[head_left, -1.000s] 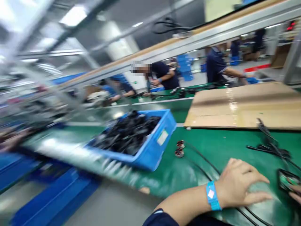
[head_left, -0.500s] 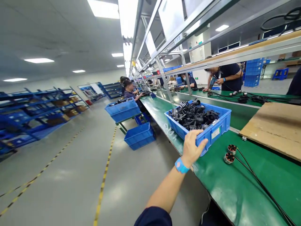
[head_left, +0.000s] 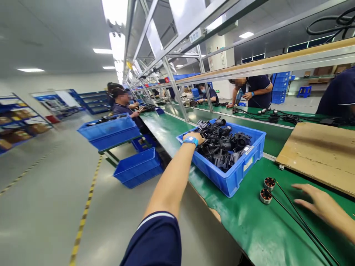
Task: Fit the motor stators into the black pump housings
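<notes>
My left hand reaches over the left end of a blue plastic bin, close to its rim and the black parts inside. Its fingers are mostly hidden behind the wrist and wristband, so I cannot make out their grip. Black molded plastic parts fill the bin in a loose heap. At the right, my right hand hovers over the green bench mat with fingers stretched and apart, holding nothing. Just left of it sit two small round motors with copper windings and long black cables.
A cardboard sheet lies right of the bin. Metal shelf posts rise behind it. Left of the bench stand a cart with a blue bin and a lower blue bin. Co-workers work across and farther along the bench.
My left hand has moved from the bin's near rim to its far left end. My right hand has come into view at the right. The view has turned slightly right.
</notes>
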The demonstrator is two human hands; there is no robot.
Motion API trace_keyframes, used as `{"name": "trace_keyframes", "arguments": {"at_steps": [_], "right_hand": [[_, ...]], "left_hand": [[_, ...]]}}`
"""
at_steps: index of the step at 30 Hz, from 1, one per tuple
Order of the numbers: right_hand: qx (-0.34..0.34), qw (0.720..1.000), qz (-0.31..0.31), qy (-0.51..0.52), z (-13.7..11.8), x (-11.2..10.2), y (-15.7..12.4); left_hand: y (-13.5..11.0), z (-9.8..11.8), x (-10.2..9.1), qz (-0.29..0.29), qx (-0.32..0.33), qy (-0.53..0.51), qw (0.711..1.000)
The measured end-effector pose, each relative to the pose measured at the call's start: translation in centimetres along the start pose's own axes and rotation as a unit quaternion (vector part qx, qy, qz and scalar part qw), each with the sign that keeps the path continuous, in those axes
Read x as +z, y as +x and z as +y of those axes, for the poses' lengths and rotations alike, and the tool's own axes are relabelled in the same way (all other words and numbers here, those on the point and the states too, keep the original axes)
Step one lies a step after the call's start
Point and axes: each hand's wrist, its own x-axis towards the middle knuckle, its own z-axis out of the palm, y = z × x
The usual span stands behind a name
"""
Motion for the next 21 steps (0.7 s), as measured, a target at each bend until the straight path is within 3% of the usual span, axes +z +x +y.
{"name": "trace_keyframes", "arguments": {"at_steps": [3, 6, 11, 14, 18, 21], "right_hand": [[0.040, 0.995, -0.057, 0.077, -1.5, 1.9, 3.6], [0.029, 0.991, -0.063, 0.115, -3.0, 3.7, 6.2], [0.046, 0.988, -0.044, 0.142, -3.9, 4.9, 7.2], [0.064, 0.982, -0.018, 0.174, -5.1, 3.9, 6.4], [0.105, 0.964, 0.092, 0.226, -7.1, 0.5, 3.1], [0.085, 0.970, 0.151, 0.170, -6.2, -1.9, -0.5]], "left_hand": [[0.8, -0.4, 0.2, 0.007, 0.023, 0.014, 1.000], [1.0, -0.9, 0.5, 0.020, 0.027, 0.022, 0.999], [0.9, -1.0, 0.9, 0.019, 0.054, 0.039, 0.998], [0.0, -1.0, 0.8, 0.024, 0.084, 0.050, 0.995], [-2.0, -2.0, 0.4, 0.056, 0.111, 0.047, 0.991], [-3.6, -2.5, 0.3, 0.104, 0.114, 0.034, 0.987]]}}
